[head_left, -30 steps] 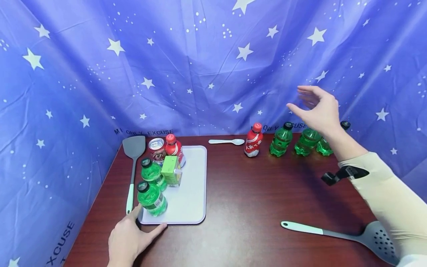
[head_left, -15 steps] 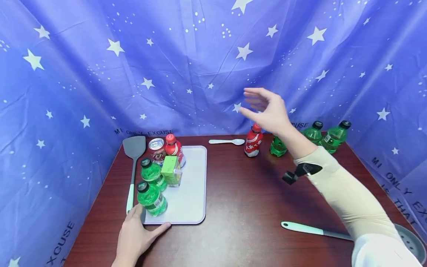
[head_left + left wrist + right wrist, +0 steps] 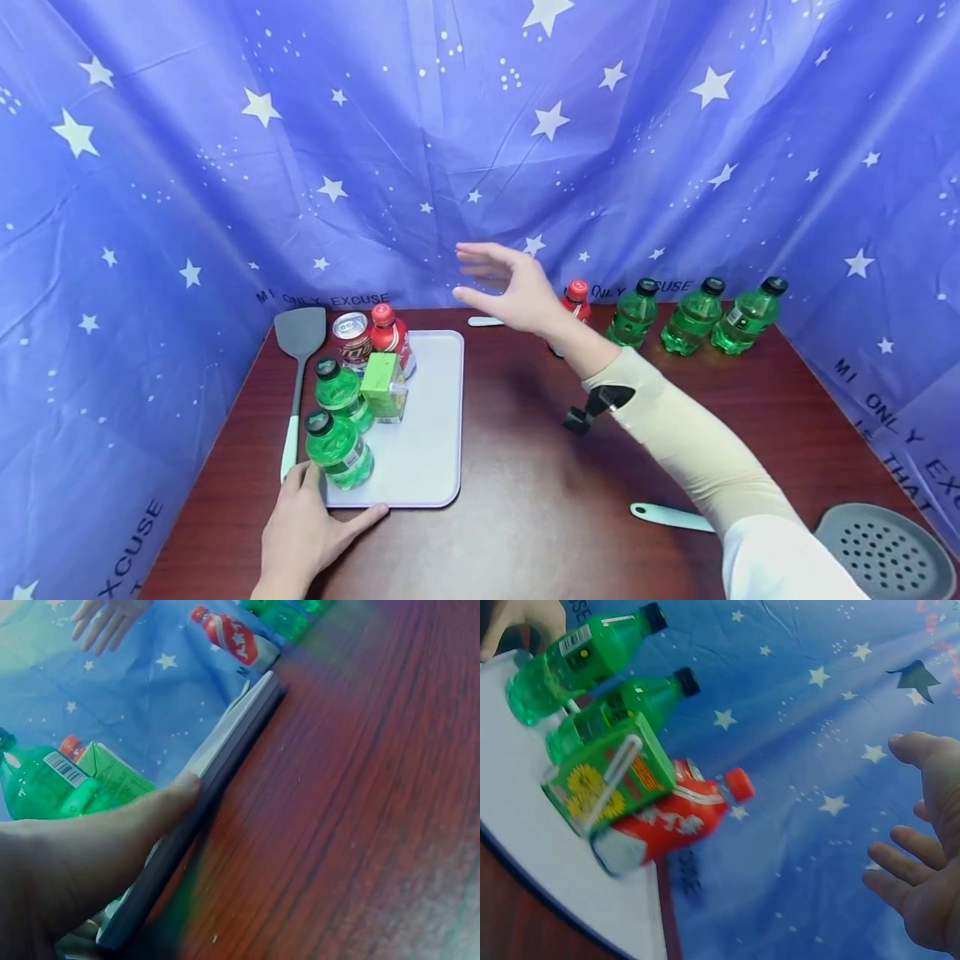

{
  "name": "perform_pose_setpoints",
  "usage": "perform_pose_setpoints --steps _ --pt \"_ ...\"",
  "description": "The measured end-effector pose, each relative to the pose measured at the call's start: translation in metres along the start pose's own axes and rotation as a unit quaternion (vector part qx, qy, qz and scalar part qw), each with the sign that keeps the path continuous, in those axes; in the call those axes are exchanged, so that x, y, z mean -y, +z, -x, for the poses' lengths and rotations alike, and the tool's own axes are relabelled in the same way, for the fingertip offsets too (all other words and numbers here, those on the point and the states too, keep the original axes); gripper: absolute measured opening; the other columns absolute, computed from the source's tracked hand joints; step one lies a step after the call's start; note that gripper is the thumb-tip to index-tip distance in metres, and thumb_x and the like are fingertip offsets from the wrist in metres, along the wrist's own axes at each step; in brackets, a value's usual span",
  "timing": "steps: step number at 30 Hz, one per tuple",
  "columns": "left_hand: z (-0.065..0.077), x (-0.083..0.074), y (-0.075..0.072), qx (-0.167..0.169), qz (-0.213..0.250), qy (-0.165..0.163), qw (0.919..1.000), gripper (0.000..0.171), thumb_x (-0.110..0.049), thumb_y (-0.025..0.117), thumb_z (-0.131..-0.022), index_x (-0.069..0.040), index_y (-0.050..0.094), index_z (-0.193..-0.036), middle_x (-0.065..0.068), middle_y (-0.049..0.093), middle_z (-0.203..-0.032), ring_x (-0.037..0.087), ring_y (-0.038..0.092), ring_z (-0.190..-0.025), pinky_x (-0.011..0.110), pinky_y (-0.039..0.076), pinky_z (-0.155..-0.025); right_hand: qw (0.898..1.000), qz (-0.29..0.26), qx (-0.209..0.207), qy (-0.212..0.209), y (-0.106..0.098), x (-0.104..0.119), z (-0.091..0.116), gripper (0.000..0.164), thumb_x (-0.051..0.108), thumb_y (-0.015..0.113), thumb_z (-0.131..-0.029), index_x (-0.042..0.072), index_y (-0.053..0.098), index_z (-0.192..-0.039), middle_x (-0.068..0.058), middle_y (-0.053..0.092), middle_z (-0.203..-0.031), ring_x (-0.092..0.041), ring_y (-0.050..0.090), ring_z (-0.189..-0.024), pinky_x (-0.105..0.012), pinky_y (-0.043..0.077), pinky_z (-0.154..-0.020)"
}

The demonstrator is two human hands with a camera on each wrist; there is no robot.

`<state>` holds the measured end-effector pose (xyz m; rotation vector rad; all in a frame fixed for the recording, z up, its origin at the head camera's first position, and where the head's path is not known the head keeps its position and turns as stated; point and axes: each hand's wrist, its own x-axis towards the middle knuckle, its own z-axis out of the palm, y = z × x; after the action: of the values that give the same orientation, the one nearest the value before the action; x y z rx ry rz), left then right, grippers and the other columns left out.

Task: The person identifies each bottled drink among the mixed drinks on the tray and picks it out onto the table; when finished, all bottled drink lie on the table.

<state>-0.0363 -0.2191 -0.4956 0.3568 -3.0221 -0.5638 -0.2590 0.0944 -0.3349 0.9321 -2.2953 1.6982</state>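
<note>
L hand pinches the near-L corner of a pale, flat plastic tray on the brown wood-look table, R hand hangs loose w/ nothing held, & I think a quick L tug could tip the nearest clear green plastic bottle.

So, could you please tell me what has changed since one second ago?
The right hand, holding nothing, moved left, away from the three green bottles toward the white spoon, which it now partly hides in the head view. The left hand shifted slightly rightward at the near left corner of the tray. Nothing was taken or let go. The tray and its drinks stayed put.
</note>
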Motion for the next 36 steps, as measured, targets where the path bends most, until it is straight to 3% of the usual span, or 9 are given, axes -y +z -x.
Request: perform_pose_setpoints --steps 7,12,24,31,36 --pt "0.000 0.001 -0.002 0.000 -0.002 0.001 1.0000 0.133 -0.093 0.078 -0.059 0.009 0.056 -0.141 0.030 0.057 -0.136 0.046 0.066 -0.117 0.066 0.058 -0.090 0.999 -0.039 0.021 0.023 0.041 -0.017 -0.001 0.058 0.014 0.086 -0.090 0.011 0.066 -0.144 -0.013 0.071 -0.142 -0.036 0.071 -0.127 -0.047 0.057 -0.109" --pt "-0.002 0.000 -0.003 0.003 0.000 -0.005 1.0000 0.135 -0.093 0.080 -0.056 0.010 0.057 -0.139 0.031 0.059 -0.133 0.046 0.067 -0.116 0.065 0.058 -0.092 0.997 -0.057 0.016 0.048 0.063 -0.029 -0.001 0.056 0.014 0.085 -0.091 0.010 0.066 -0.143 -0.014 0.071 -0.141 -0.035 0.071 -0.127 -0.042 0.056 -0.109" --pt "-0.004 0.001 -0.002 -0.002 0.011 -0.014 0.9998 0.135 -0.094 0.080 -0.053 0.007 0.058 -0.139 0.029 0.060 -0.133 0.043 0.068 -0.113 0.065 0.058 -0.091 0.996 -0.018 0.000 0.087 0.104 -0.053 -0.007 0.058 0.028 0.086 -0.092 0.019 0.065 -0.146 -0.005 0.070 -0.145 -0.023 0.071 -0.129 -0.032 0.055 -0.110" --pt "-0.004 0.001 -0.002 -0.009 0.014 -0.009 0.9998 0.132 -0.092 0.082 -0.054 0.008 0.058 -0.139 0.029 0.059 -0.134 0.045 0.068 -0.115 0.065 0.058 -0.093 0.994 -0.013 0.008 0.105 0.124 -0.064 -0.009 0.058 0.030 0.086 -0.092 0.015 0.067 -0.144 -0.006 0.070 -0.145 -0.025 0.073 -0.126 -0.034 0.058 -0.107" --pt "-0.003 0.000 -0.002 -0.010 0.013 -0.010 0.9998 0.132 -0.091 0.083 -0.054 0.009 0.059 -0.138 0.030 0.059 -0.133 0.045 0.068 -0.114 0.065 0.058 -0.092 0.992 -0.006 0.022 0.125 0.136 -0.069 -0.007 0.058 0.034 0.085 -0.092 0.016 0.067 -0.144 -0.006 0.073 -0.140 -0.024 0.073 -0.126 -0.042 0.059 -0.105"
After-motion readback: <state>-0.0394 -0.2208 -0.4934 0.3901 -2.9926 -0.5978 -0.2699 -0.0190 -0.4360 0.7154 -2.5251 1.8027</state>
